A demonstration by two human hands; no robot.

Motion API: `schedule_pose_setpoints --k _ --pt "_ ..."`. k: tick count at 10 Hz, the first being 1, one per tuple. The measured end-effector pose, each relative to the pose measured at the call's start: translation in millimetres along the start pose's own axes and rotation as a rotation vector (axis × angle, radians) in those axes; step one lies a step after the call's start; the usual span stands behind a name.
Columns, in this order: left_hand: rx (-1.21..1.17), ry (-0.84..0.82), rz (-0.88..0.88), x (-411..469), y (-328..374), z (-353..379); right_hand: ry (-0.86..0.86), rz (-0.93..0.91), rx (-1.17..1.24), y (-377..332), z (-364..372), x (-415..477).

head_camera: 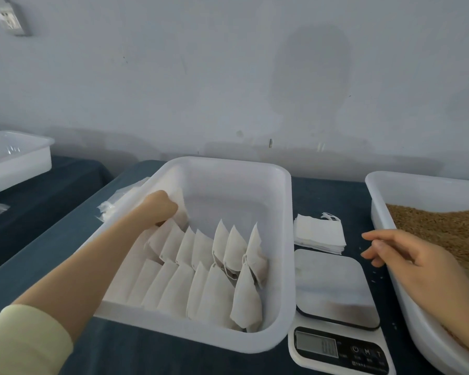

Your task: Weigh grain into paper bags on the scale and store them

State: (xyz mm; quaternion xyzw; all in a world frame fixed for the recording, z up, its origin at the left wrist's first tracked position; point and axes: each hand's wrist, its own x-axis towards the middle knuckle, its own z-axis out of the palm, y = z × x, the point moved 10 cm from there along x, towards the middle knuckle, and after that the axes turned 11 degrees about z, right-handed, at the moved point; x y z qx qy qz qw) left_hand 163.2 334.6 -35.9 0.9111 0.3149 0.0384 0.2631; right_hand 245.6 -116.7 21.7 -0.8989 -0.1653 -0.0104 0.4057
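Observation:
A white storage bin [279,266] in the middle holds several filled white paper bags [214,282] standing in two rows. My left hand [160,209] reaches into its far left corner and grips a paper bag [180,209] at the end of the back row. The digital scale [333,288] stands right of the bin with a bare plate. Behind it lies a stack of flat empty bags [320,234]. My right hand [406,258] hovers over the table beside the grain tray [406,304], fingers relaxed, holding nothing. Brown grain [444,226] fills that tray.
A second white bin [19,158] sits at the far left on another table. A plastic wrapper [117,201] lies just left of the storage bin. A few loose grains dot the dark blue tablecloth [146,358]. The wall stands close behind.

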Motion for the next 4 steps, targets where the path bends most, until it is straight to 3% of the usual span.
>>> schedule_pose_setpoints --k 2,4 --pt "0.22 -0.088 -0.002 -4.8 -11.8 -12.5 0.002 0.007 -0.022 -1.8 1.4 -2.0" --pt "0.785 0.093 0.084 -16.2 21.2 -23.6 0.013 0.029 -0.041 2.6 0.7 -4.7"
